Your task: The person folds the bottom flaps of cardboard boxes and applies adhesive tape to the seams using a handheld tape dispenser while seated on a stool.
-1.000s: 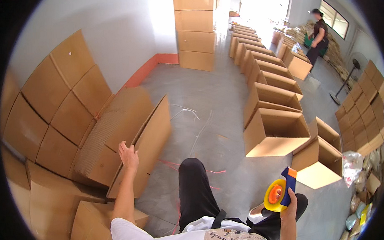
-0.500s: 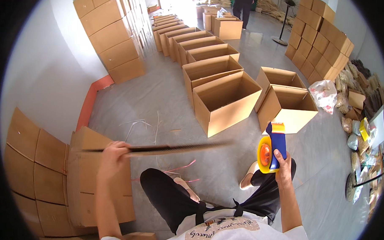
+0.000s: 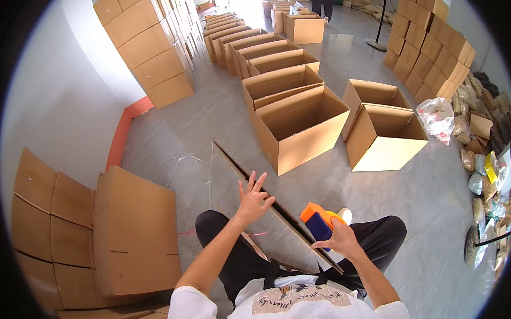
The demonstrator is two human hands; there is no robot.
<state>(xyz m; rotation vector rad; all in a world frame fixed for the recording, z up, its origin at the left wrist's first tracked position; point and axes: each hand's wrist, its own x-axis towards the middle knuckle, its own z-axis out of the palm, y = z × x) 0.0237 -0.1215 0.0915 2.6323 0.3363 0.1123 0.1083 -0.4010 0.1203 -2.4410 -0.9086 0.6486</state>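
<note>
A flattened cardboard box point(image 3: 289, 219) stands on edge in front of me, slanting from far left to near right. My left hand point(image 3: 253, 201) holds its upper edge near the middle, some fingers raised and spread. In my right hand point(image 3: 344, 239) is a tape dispenser point(image 3: 318, 226), blue and orange with a yellow part. The dispenser is tilted close against the near half of the cardboard, and the right fingertips reach the cardboard's edge. The cardboard's faces are mostly hidden because I see it nearly edge-on.
Opened cardboard boxes point(image 3: 305, 132) stand in a long row ahead, with two more boxes point(image 3: 387, 138) to their right. Flattened cartons point(image 3: 137, 237) lean at my left. Stacked boxes point(image 3: 150, 50) line the wall. Bags and a fan stand point(image 3: 471, 246) are at right; a person point(image 3: 323, 1) stands far off.
The flattened box has swung from lying crosswise at the left to a slant before me. My left hand moved right with it; my right hand brought the tape dispenser left and tilted it.
</note>
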